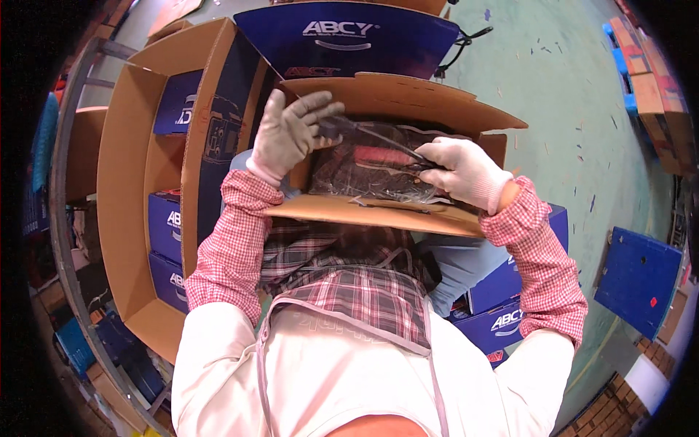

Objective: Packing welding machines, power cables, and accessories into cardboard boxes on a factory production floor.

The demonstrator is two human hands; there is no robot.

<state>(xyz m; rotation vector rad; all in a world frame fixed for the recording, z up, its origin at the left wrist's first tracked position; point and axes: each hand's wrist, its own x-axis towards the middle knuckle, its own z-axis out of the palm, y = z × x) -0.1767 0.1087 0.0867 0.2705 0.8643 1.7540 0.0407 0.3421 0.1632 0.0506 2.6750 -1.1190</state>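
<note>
Green floor point(535, 171) stretches beyond the right hand point(466, 171) at a packing spot, where a seated worker leans over an open brown carton point(378, 210) set between both forearms. Gloved in pale knit, the right hand comes in from the right over the carton's mouth, its fingers curled toward the left hand and pinched around one end of a thin dark cord point(389, 140). The left hand point(291, 138), in a greyer glove, is raised above the opposite end of the carton, its fingers spread and closed on nothing; one digit points away from the body while the others reach toward the right hand. A dark, blurred part of the cord lies just by its fingertips, and contact cannot be told.

Below and between the two hands, a clear plastic wrap point(342, 175) covers a dark item with a red part point(382, 155), seated inside the carton. Both elbows are bent, the forearms in red-checked sleeves point(237, 226) angling up past a plaid apron point(357, 298). Left of the left hand stands a large carton point(120, 182) holding blue boxes point(164, 226); more blue boxes point(477, 331) sit beside the right forearm.
</note>
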